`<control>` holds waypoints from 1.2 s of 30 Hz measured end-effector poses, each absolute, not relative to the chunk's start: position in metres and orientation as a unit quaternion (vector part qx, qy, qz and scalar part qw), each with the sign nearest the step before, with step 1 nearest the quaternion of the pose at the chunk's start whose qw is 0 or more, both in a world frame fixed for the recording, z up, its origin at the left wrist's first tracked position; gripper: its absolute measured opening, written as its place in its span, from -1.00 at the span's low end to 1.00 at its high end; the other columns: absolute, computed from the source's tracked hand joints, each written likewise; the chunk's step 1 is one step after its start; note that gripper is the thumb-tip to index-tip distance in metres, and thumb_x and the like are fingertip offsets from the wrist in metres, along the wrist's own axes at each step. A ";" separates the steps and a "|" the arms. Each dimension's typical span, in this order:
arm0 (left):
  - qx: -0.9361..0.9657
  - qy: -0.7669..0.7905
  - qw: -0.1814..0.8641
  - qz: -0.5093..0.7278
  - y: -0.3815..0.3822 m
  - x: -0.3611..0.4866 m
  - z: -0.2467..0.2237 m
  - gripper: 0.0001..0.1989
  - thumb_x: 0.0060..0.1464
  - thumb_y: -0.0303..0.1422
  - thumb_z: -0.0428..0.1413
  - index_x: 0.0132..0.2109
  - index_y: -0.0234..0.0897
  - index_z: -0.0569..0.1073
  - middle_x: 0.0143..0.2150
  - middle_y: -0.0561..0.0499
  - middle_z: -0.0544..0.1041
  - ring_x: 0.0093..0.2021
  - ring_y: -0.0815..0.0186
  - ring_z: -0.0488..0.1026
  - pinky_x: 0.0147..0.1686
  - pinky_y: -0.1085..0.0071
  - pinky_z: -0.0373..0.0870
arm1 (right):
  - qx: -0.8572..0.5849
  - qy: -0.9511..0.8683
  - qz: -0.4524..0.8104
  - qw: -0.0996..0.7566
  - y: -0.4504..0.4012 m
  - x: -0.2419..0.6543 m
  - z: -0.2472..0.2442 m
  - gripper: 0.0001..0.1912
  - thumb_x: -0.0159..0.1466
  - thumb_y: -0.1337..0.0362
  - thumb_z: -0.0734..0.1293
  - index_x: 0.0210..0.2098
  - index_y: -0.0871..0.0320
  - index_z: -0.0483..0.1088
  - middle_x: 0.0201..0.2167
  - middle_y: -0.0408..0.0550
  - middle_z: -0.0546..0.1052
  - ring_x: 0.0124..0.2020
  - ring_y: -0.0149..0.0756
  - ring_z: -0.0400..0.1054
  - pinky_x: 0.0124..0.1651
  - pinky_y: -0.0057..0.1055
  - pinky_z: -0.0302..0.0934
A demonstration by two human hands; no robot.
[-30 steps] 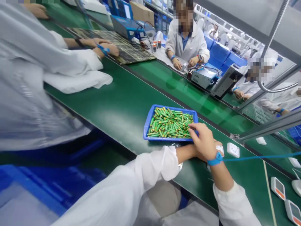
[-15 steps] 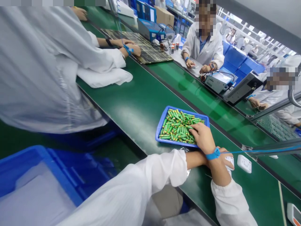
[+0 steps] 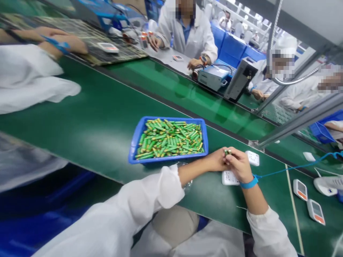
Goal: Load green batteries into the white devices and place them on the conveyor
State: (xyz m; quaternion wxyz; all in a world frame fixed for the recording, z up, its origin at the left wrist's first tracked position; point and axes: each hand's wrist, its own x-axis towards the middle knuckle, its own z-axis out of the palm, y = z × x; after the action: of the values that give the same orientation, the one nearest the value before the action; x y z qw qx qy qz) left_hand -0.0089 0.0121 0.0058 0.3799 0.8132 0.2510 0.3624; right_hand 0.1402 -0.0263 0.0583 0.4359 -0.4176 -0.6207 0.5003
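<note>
Head view: batteries (image 3: 227,152) sit in right grip (image 3: 239,166).

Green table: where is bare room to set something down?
Widest: the green table between the blue tray and a co-worker's sleeve. Smaller: between the wearer's right sleeve and the pale line. Crowded: around left hand, right hand and nearer white box.

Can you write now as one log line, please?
right hand: holding small green cylindrical batteries | left hand: close beside it | blue rectangular plastic tray: holding more batteries
</note>
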 end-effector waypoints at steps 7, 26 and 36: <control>0.817 0.320 0.378 0.297 0.009 -0.016 0.008 -0.15 0.21 -0.27 0.41 0.53 -0.23 0.24 0.34 -0.24 0.56 0.33 -0.09 0.47 0.33 0.01 0.44 | -0.601 -0.611 0.290 0.425 -0.054 0.216 0.030 -0.68 0.40 0.01 0.47 -0.04 0.05 0.76 -0.14 0.01 0.75 -0.13 -0.11 0.57 0.00 -0.21 0.42; 0.812 0.324 0.398 0.278 0.008 -0.021 0.011 -0.11 0.25 -0.24 0.41 0.57 -0.20 0.19 0.36 -0.19 0.56 0.35 -0.03 0.47 0.37 0.05 0.41 | -0.554 -0.705 0.237 0.374 -0.074 0.225 0.032 -0.75 0.53 0.15 0.41 0.08 -0.01 0.73 0.15 0.02 0.73 0.18 -0.02 0.64 0.29 -0.05 0.47; 0.822 0.327 0.377 0.272 0.009 -0.023 0.007 -0.11 0.28 -0.18 0.40 0.59 -0.16 0.20 0.47 -0.23 0.49 0.45 -0.08 0.43 0.43 -0.02 0.39 | -0.536 -0.764 0.206 0.295 -0.071 0.230 0.027 -0.66 0.54 0.18 0.38 0.24 -0.06 0.68 0.29 0.03 0.65 0.29 0.02 0.59 0.37 0.03 0.44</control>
State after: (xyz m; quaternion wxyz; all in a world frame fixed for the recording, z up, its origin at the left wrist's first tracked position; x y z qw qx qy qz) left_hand -0.0228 0.0094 0.0068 0.3772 0.8225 0.3273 0.2724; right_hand 0.2297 -0.0706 0.0272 0.2948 -0.5362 -0.7637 0.2057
